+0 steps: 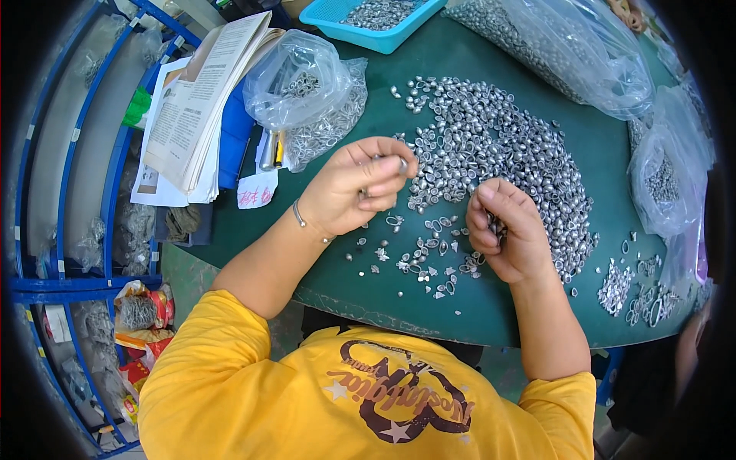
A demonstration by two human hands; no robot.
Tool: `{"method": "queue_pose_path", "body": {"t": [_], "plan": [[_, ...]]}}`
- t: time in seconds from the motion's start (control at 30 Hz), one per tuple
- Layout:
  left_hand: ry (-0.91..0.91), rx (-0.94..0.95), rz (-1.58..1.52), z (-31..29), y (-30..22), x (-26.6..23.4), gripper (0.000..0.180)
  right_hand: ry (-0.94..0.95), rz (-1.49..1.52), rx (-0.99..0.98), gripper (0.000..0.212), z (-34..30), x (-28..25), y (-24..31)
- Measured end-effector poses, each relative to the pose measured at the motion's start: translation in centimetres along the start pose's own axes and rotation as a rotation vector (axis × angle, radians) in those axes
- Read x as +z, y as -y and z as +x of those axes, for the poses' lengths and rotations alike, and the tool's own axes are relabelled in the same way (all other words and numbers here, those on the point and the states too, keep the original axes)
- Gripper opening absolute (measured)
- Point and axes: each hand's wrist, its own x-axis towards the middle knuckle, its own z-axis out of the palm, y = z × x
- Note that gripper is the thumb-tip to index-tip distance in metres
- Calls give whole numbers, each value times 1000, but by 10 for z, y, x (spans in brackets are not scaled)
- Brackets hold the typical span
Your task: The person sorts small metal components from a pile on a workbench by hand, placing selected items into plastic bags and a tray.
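Note:
A large heap of small silver-grey metal pieces (491, 146), many rounded or ring-shaped, spreads over the green tabletop. My left hand (360, 184), with a bangle at the wrist, is raised at the heap's left edge. Its thumb and forefinger pinch a small rounded metal piece (402, 165); the other fingers curl in. Over the heap's near side, my right hand (512, 230) is closed. Dark, shiny metal pieces show in part between its curled fingers, and the rest is hidden. Loose rings and bits (429, 264) lie scattered on the table between the hands and the near edge.
Clear plastic bags of metal parts stand at the back left (322, 100), back right (560, 54) and right (663, 176). A blue basket (368, 31) sits at the far edge. Papers (192, 107) lean at left by blue shelving (88, 284). Small sorted piles (616, 287) lie at right.

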Motion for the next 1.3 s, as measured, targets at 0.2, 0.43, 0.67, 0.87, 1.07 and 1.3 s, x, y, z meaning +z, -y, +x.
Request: {"method": "queue_pose_path", "body": {"t": [0.2,0.43,0.67,0.87,1.07,1.3], "plan": [[-316,232,1187,5,9,7,7,-2,-10,4,14,0,-1,-1],[-156,320,1478,8,20,0,10,-2,-5,-1,14,0,-2,-1],[-143,-165,206,2,19,10,14,-117,-814,-269,17,0,7,-10],[-108,-219,179,2,27,12,9,-83,-1161,-593,22,-1,15,-18],[-262,-183,264,2,28,22,11,-78,-1227,-702,9,4,12,-18],[-124,-398,-212,-23,34,32,19,7,-281,-37,23,3,-1,3]]}}
